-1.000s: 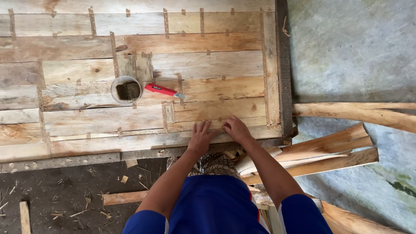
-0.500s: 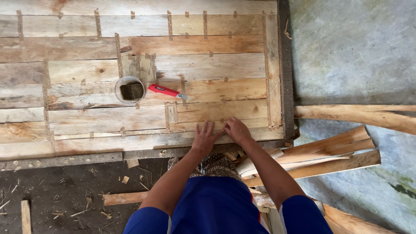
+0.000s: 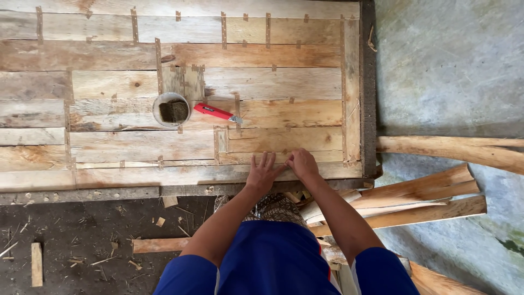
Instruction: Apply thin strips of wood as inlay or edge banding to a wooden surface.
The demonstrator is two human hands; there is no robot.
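In the head view, the person is leaning over a tabletop patched together from pale wooden boards joined by small metal strips. The left hand is lying flat on the boards near the front edge, its fingers spread and gripping nothing. The right hand is resting just beside it, fingers curled down against the wood, knuckles up; whether anything thin is pinched under them cannot be told. The two hands are sitting close together, almost touching at the thumbs, both on the same board strip close to the tabletop's right corner.

Farther back on the boards, a red utility knife is lying at a slant, well apart from the hands. Just to its left a small round tin holding something dark is standing upright.

To the right of the tabletop, several rough wooden slats are lying stacked over a grey concrete floor. Below the front edge, wood chips are scattering the dark ground.
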